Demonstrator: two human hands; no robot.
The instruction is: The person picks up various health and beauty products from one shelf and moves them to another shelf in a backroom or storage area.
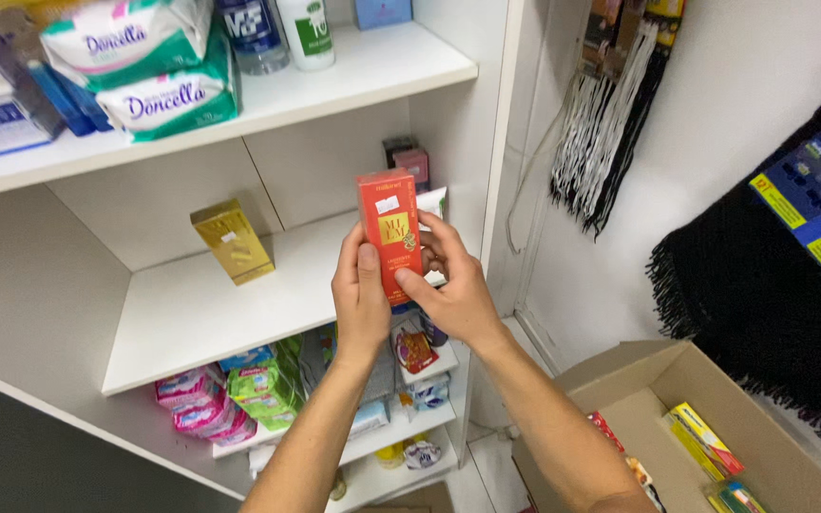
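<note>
Both hands hold a tall red-orange box (388, 220) upright in front of a white shelf (211, 309). My left hand (360, 296) grips its lower left side with the thumb on the front. My right hand (455, 285) wraps the lower right edge, thumb across the box's bottom. A white box is partly hidden behind my right hand. A gold box (232, 241) stands further left on the same shelf board, apart from my hands.
Two small dark and pink boxes (409, 161) stand at the shelf's back. Soft packs (149, 62) and bottles (277, 33) fill the upper board, colourful packets (239, 389) the lower ones. An open cardboard box (696, 437) sits on the floor at right; black fringed cloth (762, 285) hangs on the wall.
</note>
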